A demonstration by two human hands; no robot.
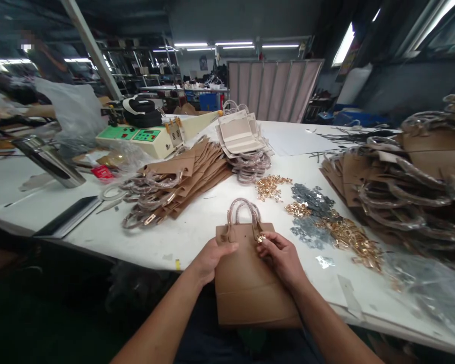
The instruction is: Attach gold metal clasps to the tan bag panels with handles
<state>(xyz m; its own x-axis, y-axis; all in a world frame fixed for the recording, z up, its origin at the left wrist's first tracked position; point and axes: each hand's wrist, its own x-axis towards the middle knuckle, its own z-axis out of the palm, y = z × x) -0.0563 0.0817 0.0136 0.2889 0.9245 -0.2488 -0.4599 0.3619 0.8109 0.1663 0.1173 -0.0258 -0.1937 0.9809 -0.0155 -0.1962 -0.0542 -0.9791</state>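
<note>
A brown handbag panel (250, 283) leans over the table's front edge, its two plastic-wrapped handles (244, 205) standing up from the top. My left hand (211, 258) grips the panel's upper left edge, thumb flat on the front near one handle base. With fingers pinched, my right hand (282, 255) holds a small gold metal fitting (261, 238) against the other handle base. The exact shape of that fitting is too small to make out. To the right lie loose gold fittings (358, 242) and thin grey metal plates (314, 199) in heaps.
Brown panels with wrapped handles are stacked at left (197, 167) and in a tall pile at right (349, 177). Cream panels (237, 131) lie behind. A green-topped machine (136, 136), a steel flask (51, 162) and a dark notebook (70, 217) are on the left side.
</note>
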